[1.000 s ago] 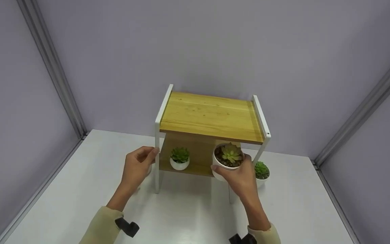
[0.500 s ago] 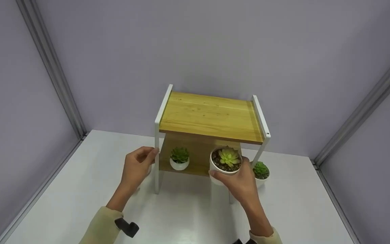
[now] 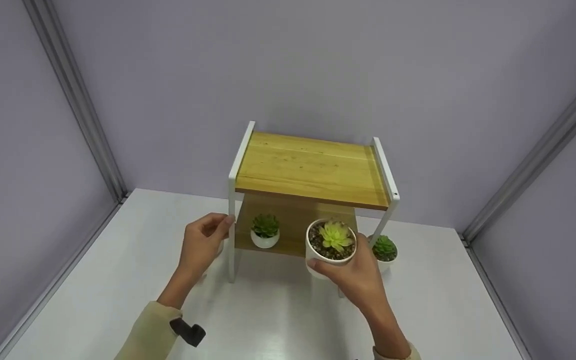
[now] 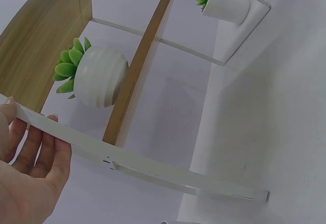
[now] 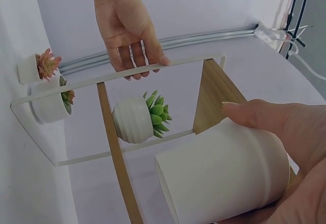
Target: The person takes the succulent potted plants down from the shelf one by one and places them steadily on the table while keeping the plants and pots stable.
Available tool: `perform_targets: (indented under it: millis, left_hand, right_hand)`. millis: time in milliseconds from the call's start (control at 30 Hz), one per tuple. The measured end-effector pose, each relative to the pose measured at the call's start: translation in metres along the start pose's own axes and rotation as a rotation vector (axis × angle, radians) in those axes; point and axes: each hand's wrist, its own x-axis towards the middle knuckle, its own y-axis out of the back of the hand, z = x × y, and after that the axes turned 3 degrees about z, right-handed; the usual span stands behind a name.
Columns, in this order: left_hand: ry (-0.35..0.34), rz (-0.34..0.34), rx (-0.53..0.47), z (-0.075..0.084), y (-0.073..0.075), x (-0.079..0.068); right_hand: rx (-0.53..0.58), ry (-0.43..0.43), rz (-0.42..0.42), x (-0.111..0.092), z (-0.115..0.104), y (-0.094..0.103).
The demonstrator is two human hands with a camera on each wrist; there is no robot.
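Observation:
My left hand (image 3: 203, 245) pinches the front left white upright of a two-tier wooden shelf (image 3: 313, 167), thumb on one side and fingers on the other in the left wrist view. My right hand (image 3: 358, 275) grips a white pot with a yellow-green succulent (image 3: 334, 236), held tilted in front of the lower board's right part. The thumb lies along the near side of the pot; some fingers are hidden behind it. On the lower board, at the left, stands a small ribbed white pot with a green succulent (image 4: 102, 76), touched by neither hand.
Another potted green succulent (image 3: 384, 250) stands on the white table (image 3: 278, 320) right of the shelf. The right wrist view has two pots with reddish succulents (image 5: 48, 63) (image 5: 66, 98) beyond the shelf's left side. A pale wall (image 3: 313, 65) rises behind.
My right hand has drawn the potted yellow-green succulent toward me and slightly left, away from the lower tier. My left hand stays on the upright.

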Motion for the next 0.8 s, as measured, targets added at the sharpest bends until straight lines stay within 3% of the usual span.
perform_targets:
  millis: [200, 600, 800]
  left_hand:
    - [-0.03, -0.005, -0.024, -0.002, 0.001, 0.0]
    - [0.049, -0.017, 0.013, 0.016, 0.0, -0.006]
    - [0.057, -0.014, 0.019, 0.006, 0.001, -0.004]
  right_hand:
    - [0.032, -0.009, -0.025, -0.01, -0.007, 0.005]
    - [0.026, -0.033, -0.049, -0.029, -0.005, 0.02]
    - [-0.033, -0.075, -0.043, -0.039, -0.001, 0.027]
